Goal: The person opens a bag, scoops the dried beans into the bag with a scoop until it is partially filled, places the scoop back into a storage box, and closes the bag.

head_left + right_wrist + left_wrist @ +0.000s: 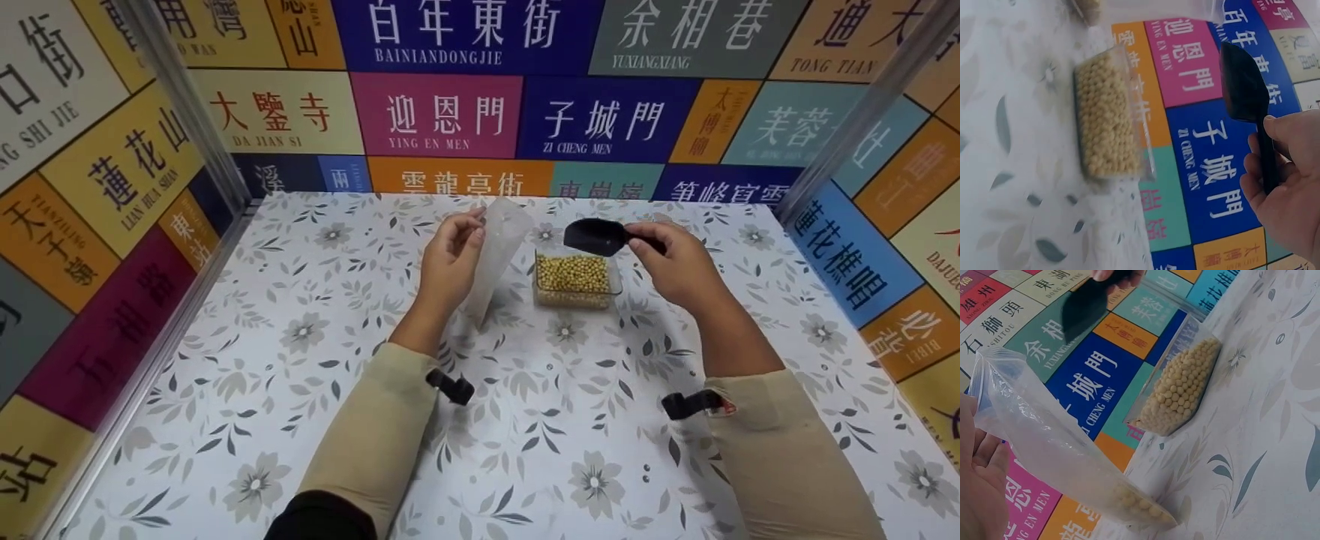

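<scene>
A translucent zip bag (1050, 422) hangs from my left hand (452, 255), which pinches it near its top edge. Several soybeans (1140, 503) lie in the bag's bottom corner, which is close to the tabletop. My right hand (671, 262) grips the handle of a black scoop (595, 236), held above and behind a clear rectangular container (574, 300). Soybeans (1107, 118) fill much of that container, which stands on the table between the two hands. Whether the scoop holds any beans cannot be seen.
White cloth with grey leaves and flowers covers the table (510, 450). Panels with coloured street-name blocks (435, 116) stand behind it and at both sides. Clear corner posts (187, 105) rise at the back. Black straps (452, 386) are on both sleeves.
</scene>
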